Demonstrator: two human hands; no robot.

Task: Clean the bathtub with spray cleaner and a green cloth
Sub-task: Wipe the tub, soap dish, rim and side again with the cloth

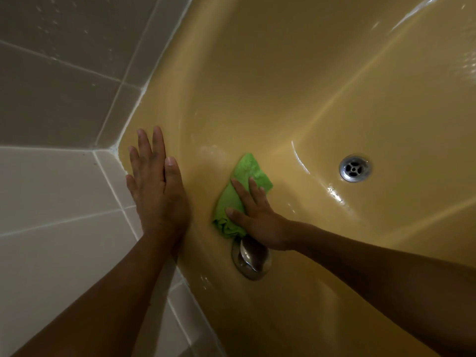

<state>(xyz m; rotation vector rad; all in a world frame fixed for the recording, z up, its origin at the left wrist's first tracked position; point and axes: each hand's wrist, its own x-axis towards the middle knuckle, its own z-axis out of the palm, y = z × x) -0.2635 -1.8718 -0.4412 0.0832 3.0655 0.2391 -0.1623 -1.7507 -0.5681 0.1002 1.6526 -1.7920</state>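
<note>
1. Just above the chrome overflow fitting [253,266], on the end wall of the mustard-yellow bathtub [309,86], the green cloth [244,173] is lying crumpled and partly spread, its lower folds touching the fitting's upper edge.
2. The right hand [257,217] is pressing the cloth against the enamel with straight, spread fingers and an outstretched thumb; it is bearing down on the fabric rather than clutching it.
3. The left hand [157,186], up and to the left of the fitting, is resting flat and relaxed on the tub's rim beside the tiled wall [59,189], holding nothing and seemingly bracing the body.
4. Judging by this, the wiping step is going on; no spray bottle is showing.
5. The next move is probably calling for a sweep down over the fitting, with the cloth being worked around its raised edge, then onward to the floor drain [355,168], lying to the right of the fitting.
6. The enamel is glistening wet, with droplets and bright streaks showing right of and below the fitting. No clear grime is showing, though the dim light is making this hard to judge.
</note>
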